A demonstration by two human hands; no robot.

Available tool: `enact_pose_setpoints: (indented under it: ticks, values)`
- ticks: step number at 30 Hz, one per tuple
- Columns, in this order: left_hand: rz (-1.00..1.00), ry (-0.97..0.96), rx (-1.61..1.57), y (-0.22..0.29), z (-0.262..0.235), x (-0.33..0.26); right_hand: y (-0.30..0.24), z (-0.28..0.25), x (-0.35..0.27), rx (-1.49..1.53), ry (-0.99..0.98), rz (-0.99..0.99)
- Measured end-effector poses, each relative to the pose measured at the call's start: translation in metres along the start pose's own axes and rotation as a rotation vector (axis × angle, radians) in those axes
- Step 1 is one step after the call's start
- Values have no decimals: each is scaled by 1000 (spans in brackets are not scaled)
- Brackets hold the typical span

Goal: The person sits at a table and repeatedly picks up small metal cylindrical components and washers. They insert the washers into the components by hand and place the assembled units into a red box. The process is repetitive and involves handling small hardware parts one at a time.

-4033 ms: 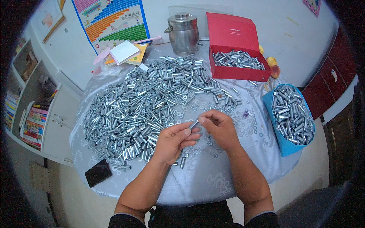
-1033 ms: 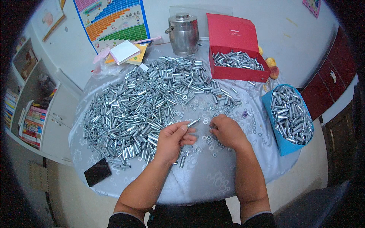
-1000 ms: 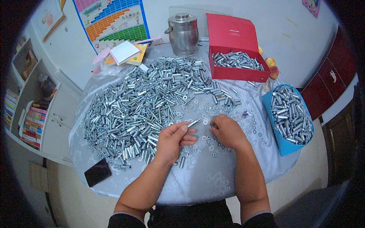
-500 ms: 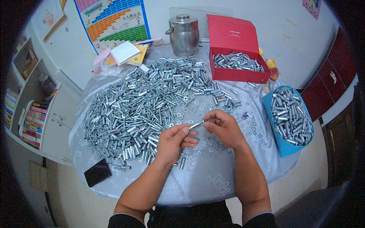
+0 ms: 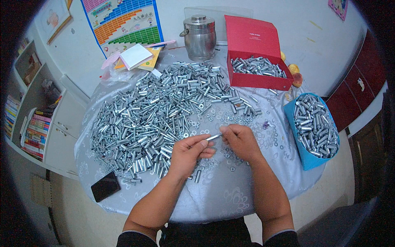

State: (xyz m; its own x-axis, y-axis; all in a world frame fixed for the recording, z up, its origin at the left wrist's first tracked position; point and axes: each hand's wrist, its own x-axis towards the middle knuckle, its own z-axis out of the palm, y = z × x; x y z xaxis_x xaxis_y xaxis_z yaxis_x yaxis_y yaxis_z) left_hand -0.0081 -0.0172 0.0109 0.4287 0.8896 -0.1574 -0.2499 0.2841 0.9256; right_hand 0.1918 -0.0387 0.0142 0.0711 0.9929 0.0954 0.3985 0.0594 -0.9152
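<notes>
Forearms enter from the lower edge and meet over the near part of a round table (image 5: 230, 201) draped in pale patterned cloth. A short metal sleeve (image 5: 213, 137) is pinched between thumb and fingertips of the left hand (image 5: 190, 151), its free end held out toward the right hand (image 5: 240, 141), whose fingers are drawn together at that end; whether a washer is held in them cannot be told. The sleeve is judged stiff, smooth and light, likely slippery, so it is best gripped across its middle with the end left clear. Small loose washers (image 5: 230, 158) are scattered on the cloth just beneath and beyond the hands. A black phone (image 5: 105, 186) lies near the table's left edge. Farther out, a broad heap of similar metal sleeves (image 5: 156, 111) is spread across the table. A blue bin (image 5: 304, 154) filled with such pieces sits at the right. At the far side stand a red box (image 5: 257, 80), partly filled, and a steel lidded pot (image 5: 200, 37).
</notes>
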Motion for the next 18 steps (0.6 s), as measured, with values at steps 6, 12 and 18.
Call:
enact_pose_setpoints:
  ticks: [6,12,18]
  values:
    - [8,4,3,2,0,0,-15,5,-3,228,25,-3]
    - [26,19,7,1,1,0,-2,0,-1,252,-52,69]
    - [70,48,-36,-4,0,2,-4,2,-2,312,-99,-6]
